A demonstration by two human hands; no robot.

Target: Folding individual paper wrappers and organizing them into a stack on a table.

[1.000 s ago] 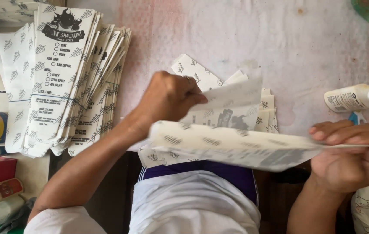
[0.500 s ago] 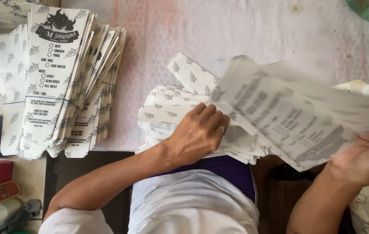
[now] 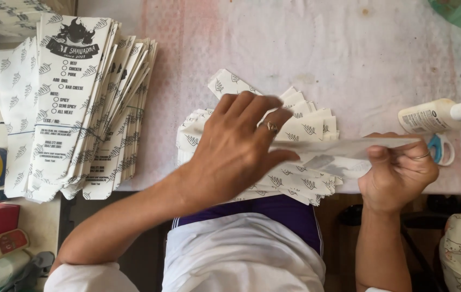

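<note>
The right hand (image 3: pixel 398 170) pinches one paper sleeve (image 3: pixel 344 148) edge-on above the near pile of sleeves (image 3: pixel 301 130). The left hand (image 3: pixel 241 146), fingers spread and holding nothing, presses along it (better firm, in one even stroke).

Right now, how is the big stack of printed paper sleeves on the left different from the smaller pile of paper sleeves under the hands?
The big stack of printed paper sleeves lies untouched, fanned out lengthwise with its black printed face up. The smaller pile of paper sleeves lies crosswise, shows mostly the small leaf pattern, and the left hand rests on it, while the right hand pinches one sleeve. The left stack looks taller. Both are white paper on the same table.
</note>
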